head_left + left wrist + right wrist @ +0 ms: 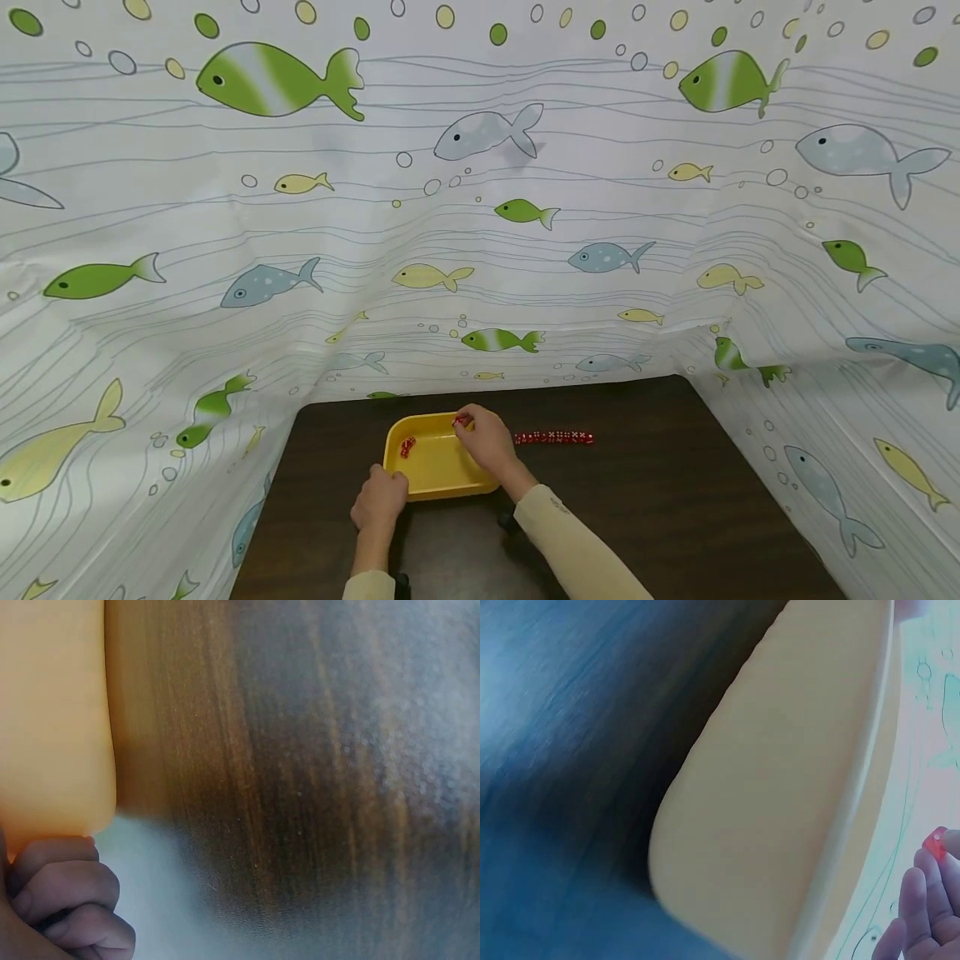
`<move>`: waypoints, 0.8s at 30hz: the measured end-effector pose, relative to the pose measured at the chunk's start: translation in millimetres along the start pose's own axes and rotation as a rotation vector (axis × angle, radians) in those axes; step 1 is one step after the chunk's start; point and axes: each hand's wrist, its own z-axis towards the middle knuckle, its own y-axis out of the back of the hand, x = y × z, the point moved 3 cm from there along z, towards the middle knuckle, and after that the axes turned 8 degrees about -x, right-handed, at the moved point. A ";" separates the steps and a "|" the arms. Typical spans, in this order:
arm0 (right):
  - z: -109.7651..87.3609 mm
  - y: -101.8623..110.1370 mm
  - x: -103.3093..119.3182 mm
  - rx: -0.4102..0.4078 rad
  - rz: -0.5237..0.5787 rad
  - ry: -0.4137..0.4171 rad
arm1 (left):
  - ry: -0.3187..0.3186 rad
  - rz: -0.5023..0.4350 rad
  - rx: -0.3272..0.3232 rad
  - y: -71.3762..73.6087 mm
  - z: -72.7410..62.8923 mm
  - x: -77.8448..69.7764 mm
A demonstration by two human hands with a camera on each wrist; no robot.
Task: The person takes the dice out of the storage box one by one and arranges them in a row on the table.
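Note:
A shallow yellow tray (pixel 441 475) lies on the dark table. My left hand (pixel 380 497) grips its near left corner; in the left wrist view curled fingers (pixel 67 874) sit against the tray's end. Over the tray's far right part, my right hand (pixel 489 442) pinches a red die (pixel 934 844) between thumb and fingertips. A few red dice (pixel 407 447) lie together inside the tray, towards its left wall. To the right of the tray, a straight row of red dice with white pips (pixel 553 437) stands on the table, close beyond the right hand.
The dark wood-grain table (pixel 660 500) reaches to a white fish-print cloth (pixel 525 292), which hangs behind it and along both sides. Black bands (pixel 508 522) sit at the wrists by the light sleeves (pixel 573 542).

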 end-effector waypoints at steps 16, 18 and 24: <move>6.1 50.3 -48.3 -0.126 0.112 -0.095 | 0.002 0.018 0.001 -0.6 0.3 -1.7; 5.6 57.0 -52.3 -0.134 0.130 -0.105 | 0.003 0.018 0.002 -0.8 0.0 -1.9; 6.1 73.2 -69.0 -0.172 0.129 -0.120 | 0.007 0.011 0.009 -1.8 1.5 -1.3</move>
